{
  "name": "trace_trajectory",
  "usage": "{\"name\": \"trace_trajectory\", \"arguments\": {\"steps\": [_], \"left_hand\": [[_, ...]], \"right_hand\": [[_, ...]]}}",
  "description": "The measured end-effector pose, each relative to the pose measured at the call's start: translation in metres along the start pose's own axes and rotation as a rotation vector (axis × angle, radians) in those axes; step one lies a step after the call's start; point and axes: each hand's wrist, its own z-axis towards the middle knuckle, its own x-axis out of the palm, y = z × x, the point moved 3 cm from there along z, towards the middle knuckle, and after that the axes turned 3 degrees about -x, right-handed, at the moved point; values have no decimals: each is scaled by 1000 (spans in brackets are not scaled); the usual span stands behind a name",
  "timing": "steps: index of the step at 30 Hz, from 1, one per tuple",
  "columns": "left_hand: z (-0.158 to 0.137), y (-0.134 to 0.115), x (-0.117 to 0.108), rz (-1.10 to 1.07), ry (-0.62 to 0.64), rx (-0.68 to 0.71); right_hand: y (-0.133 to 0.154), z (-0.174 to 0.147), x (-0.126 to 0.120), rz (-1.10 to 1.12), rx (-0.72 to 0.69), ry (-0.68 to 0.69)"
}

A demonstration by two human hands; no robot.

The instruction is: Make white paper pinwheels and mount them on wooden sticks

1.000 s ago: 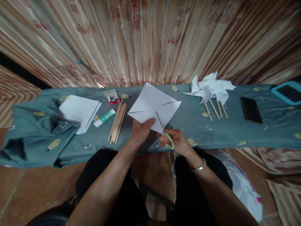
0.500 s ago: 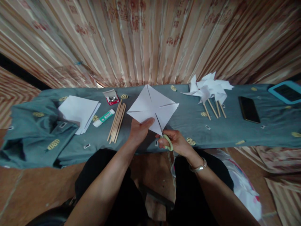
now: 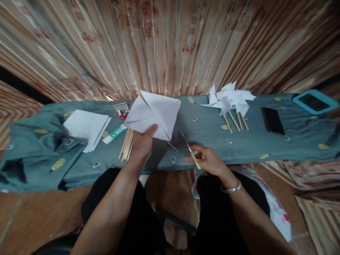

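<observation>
My left hand (image 3: 144, 141) pinches a white paper square (image 3: 162, 111) by its near edge, thumb on top. Slits run inward from the square's corners, and the sheet is tilted above the table. In my right hand (image 3: 205, 158) is a pair of scissors (image 3: 195, 159) with pale green handles, its blades pointing away from me and apart from the paper. A thin pale strip (image 3: 173, 146) lies on the cloth between the hands. Partly behind my left hand and the paper is a bundle of wooden sticks (image 3: 125, 144).
To the left are stacked white paper sheets (image 3: 84, 125), a glue stick (image 3: 114, 134) and a small red box (image 3: 122, 112) of metal pieces. Finished paper pinwheels (image 3: 230, 98) on sticks, a black phone (image 3: 273, 121) and a blue-framed tablet (image 3: 315, 102) lie to the right. A patterned curtain (image 3: 170, 49) hangs behind.
The paper has moved left and turned in my left hand. My right hand has drawn the scissors out of the paper and to the right. The thin strip now shows on the cloth.
</observation>
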Motion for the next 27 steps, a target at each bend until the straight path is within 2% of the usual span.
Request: {"name": "trace_trajectory", "arguments": {"steps": [5, 8, 12, 16, 22, 27], "left_hand": [[2, 2, -6, -39, 18, 19], [1, 2, -10, -20, 22, -1], [-1, 2, -15, -5, 29, -12], [-2, 3, -20, 16, 26, -33], [-1, 5, -26, 46, 38, -20], [-1, 8, -31, 95, 56, 25]], "right_hand": [[-5, -1, -35, -687, 102, -345], [-8, -1, -48, -950, 171, -428], [-10, 2, -53, -1076, 199, -419], [-11, 6, -49, -1102, 148, -370], [-11, 10, -45, -1105, 51, -438], [-5, 10, -43, -1122, 43, -454]]}}
